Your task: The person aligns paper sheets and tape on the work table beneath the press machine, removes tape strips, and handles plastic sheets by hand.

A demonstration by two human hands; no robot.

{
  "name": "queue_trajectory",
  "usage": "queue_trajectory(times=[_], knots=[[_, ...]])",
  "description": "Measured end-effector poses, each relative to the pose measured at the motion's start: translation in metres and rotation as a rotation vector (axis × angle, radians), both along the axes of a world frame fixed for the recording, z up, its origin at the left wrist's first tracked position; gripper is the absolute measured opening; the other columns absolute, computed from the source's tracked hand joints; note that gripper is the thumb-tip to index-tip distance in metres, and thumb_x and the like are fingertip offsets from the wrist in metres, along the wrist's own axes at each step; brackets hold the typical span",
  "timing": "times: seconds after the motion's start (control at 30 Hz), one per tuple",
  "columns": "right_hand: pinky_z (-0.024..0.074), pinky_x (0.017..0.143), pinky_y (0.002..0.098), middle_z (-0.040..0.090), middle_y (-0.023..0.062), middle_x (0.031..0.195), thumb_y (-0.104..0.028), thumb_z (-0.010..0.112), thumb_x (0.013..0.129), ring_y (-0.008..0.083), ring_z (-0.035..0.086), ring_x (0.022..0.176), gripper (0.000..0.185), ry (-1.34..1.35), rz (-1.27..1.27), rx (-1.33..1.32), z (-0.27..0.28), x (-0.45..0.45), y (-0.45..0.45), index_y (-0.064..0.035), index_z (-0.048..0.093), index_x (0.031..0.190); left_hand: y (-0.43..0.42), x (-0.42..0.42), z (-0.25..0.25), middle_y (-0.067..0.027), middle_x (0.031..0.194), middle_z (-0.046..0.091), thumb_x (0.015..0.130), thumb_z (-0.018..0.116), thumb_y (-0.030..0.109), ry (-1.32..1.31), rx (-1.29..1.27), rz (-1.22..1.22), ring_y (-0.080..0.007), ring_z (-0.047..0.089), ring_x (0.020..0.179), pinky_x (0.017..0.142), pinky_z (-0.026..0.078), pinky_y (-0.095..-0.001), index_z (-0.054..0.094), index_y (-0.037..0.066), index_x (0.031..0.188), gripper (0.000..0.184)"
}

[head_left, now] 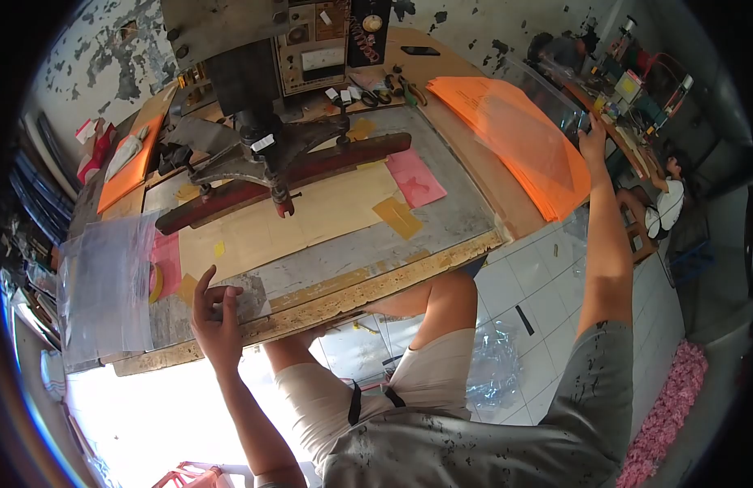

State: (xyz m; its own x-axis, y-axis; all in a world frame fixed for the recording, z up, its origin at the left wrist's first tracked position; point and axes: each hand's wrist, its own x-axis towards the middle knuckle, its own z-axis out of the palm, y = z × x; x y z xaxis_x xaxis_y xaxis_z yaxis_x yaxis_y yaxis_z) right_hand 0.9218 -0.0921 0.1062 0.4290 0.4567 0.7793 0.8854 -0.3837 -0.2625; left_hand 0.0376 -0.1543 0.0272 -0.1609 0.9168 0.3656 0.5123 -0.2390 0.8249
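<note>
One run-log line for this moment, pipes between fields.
left hand: empty, near front edge of metal bed | right hand: at edge of clear sheet, grip unclear | orange stack: right of metal bed

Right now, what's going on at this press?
A seated person is at the press, bare-handed. The right hand is out at the edge of a clear plastic sheet by the orange stack; whether it grips is hard to tell. The left hand is near the front edge of the bed, open, with nothing visible in it. The red bar spans above a tan sheet. More clear plastic lies at the bed's left end.
</note>
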Motion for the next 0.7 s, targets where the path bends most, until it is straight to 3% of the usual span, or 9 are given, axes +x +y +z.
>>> queue_trajectory(times=[0.03,0.1,0.13,0.2,0.33,0.57,0.7], knots=[[0.0462,0.112,0.0458,0.054,0.0209,0.152,-0.014,0.068,0.099,0.0343,0.065,0.124,0.053,-0.107,-0.09,-0.041,-0.012,0.011,0.005,-0.0086,0.057,0.151,0.0,-0.001,-0.001,-0.0004,0.086,0.076,0.101,0.07,0.023,0.01,0.012,0.005,-0.0089,0.061,0.077,0.072,0.045,-0.0291,0.065,0.012,0.14,0.041],[0.0366,0.121,0.0462,0.048,0.0229,0.158,-0.02,0.07,0.098,0.0366,0.049,0.145,0.057,-0.059,0.258,-0.018,-0.031,-0.005,0.011,-0.011,0.055,0.152,0.0,-0.001,-0.003,-0.0001,0.086,0.076,0.102,0.069,0.023,0.01,0.035,0.006,-0.0086,0.061,0.077,0.071,0.044,-0.0291,0.066,0.012,0.14,0.04],[0.036,0.122,0.0451,0.047,0.0227,0.16,-0.022,0.071,0.098,0.0371,0.046,0.148,0.058,0.105,0.289,-0.178,-0.023,-0.062,0.0,-0.0097,0.055,0.152,0.0,0.0,-0.004,0.0001,0.086,0.076,0.102,0.069,0.022,0.009,0.047,0.009,-0.0085,0.061,0.078,0.071,0.044,-0.0291,0.066,0.012,0.14,0.04],[0.0369,0.122,0.0435,0.048,0.0213,0.16,-0.028,0.073,0.097,0.0371,0.044,0.149,0.059,0.172,0.369,-0.398,-0.029,-0.162,-0.017,-0.0073,0.056,0.15,0.001,0.0,-0.004,0.0001,0.085,0.076,0.102,0.068,0.023,0.021,0.049,0.001,-0.0086,0.061,0.078,0.071,0.044,-0.0291,0.066,0.012,0.14,0.039],[0.0413,0.118,0.0411,0.057,0.0172,0.152,-0.029,0.077,0.095,0.0354,0.052,0.142,0.058,-0.143,0.35,-0.512,-0.072,-0.199,-0.02,-0.0043,0.06,0.145,0.001,0.0,-0.002,0.0004,0.085,0.076,0.103,0.067,0.024,0.062,0.041,-0.022,-0.009,0.061,0.077,0.072,0.044,-0.0292,0.066,0.012,0.139,0.039],[0.0417,0.119,0.0382,0.058,0.0165,0.151,-0.011,0.073,0.097,0.0311,0.054,0.141,0.05,0.265,0.753,-0.621,-0.035,-0.195,-0.035,-0.0028,0.061,0.145,-0.001,-0.001,-0.002,-0.0005,0.085,0.076,0.102,0.067,0.023,0.04,0.052,-0.015,-0.0111,0.062,0.077,0.075,0.045,-0.0319,0.067,0.012,0.138,0.037],[0.0426,0.118,0.0369,0.061,0.0153,0.147,-0.011,0.066,0.102,0.0283,0.057,0.138,0.041,0.355,0.727,-0.602,-0.025,-0.205,-0.046,-0.0024,0.063,0.142,-0.001,0.001,-0.001,-0.0012,0.083,0.076,0.102,0.067,0.021,0.029,0.061,-0.015,-0.0116,0.064,0.078,0.076,0.046,-0.0332,0.068,0.012,0.136,0.035]])
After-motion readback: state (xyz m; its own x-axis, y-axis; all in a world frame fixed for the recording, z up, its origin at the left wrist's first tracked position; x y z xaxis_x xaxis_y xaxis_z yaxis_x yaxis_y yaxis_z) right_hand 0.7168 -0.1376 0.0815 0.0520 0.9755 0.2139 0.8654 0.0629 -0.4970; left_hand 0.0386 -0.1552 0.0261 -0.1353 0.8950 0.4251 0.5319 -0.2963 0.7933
